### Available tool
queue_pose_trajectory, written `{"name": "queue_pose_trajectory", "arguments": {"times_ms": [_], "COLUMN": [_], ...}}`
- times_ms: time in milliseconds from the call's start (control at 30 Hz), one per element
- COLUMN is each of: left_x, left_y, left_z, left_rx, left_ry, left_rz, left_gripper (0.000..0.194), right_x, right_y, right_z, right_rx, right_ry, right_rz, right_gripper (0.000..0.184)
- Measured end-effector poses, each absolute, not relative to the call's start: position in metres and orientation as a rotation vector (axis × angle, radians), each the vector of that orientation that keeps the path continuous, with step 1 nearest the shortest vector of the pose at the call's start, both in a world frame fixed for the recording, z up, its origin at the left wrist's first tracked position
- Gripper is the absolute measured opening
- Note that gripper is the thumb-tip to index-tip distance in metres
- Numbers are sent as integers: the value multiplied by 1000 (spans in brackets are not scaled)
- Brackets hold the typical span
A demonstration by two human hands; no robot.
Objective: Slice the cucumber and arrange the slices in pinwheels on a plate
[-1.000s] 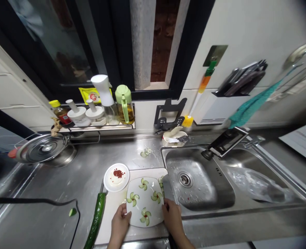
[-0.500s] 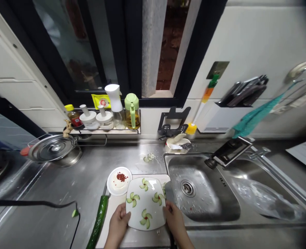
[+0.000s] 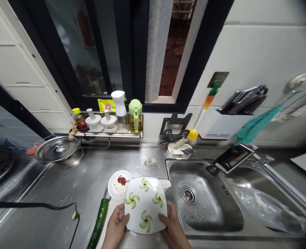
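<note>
Both hands hold a white square plate point(image 3: 145, 204) with rounded corners by its left and right edges. My left hand point(image 3: 117, 223) grips the near left side, thumb on the rim. My right hand point(image 3: 173, 224) grips the near right side, its thumb over the edge. Four-sided in layout, the plate carries several pinwheels of green cucumber slices point(image 3: 145, 221) with red bits at their centres. A small white dish point(image 3: 113, 186) with red dried berries stands just left of the plate. A cucumber point(image 3: 98, 223) lies beyond my left hand, beside a white board point(image 3: 110, 207) partly hidden under the plate.
A steel sink point(image 3: 207, 204) lies to the right, with a plastic bag point(image 3: 267, 207) beyond it. Cucumber scraps point(image 3: 150, 161) rest on the counter behind the plate. A lidded pan point(image 3: 59, 148) stands back left, and a bottle rack point(image 3: 111, 134) hangs below the window. A black cable point(image 3: 38, 204) crosses the left counter.
The plate is raised slightly toward me, and my right thumb has moved onto its rim. The view has tilted up a little, so the surroundings sit lower.
</note>
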State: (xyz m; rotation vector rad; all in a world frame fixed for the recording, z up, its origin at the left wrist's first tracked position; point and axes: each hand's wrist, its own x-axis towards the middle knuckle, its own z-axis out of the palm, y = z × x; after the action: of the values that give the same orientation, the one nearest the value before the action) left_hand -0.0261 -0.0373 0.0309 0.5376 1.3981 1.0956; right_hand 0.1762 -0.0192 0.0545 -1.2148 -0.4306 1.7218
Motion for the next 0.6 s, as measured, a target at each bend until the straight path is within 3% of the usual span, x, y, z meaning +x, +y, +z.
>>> {"name": "queue_pose_trajectory", "arguments": {"times_ms": [300, 600], "left_x": [-25, -24], "left_y": [-38, -40], "left_z": [34, 44], "left_rx": [542, 621], "left_ry": [1401, 1292], "left_rz": [1100, 927], "left_gripper": [51, 61], "right_x": [173, 204], "right_y": [-21, -21], "right_z": [49, 48], "right_rx": [-1196, -1147], "right_ry": [-398, -395], "right_rz": [1694, 1857], "right_gripper": [67, 55]}}
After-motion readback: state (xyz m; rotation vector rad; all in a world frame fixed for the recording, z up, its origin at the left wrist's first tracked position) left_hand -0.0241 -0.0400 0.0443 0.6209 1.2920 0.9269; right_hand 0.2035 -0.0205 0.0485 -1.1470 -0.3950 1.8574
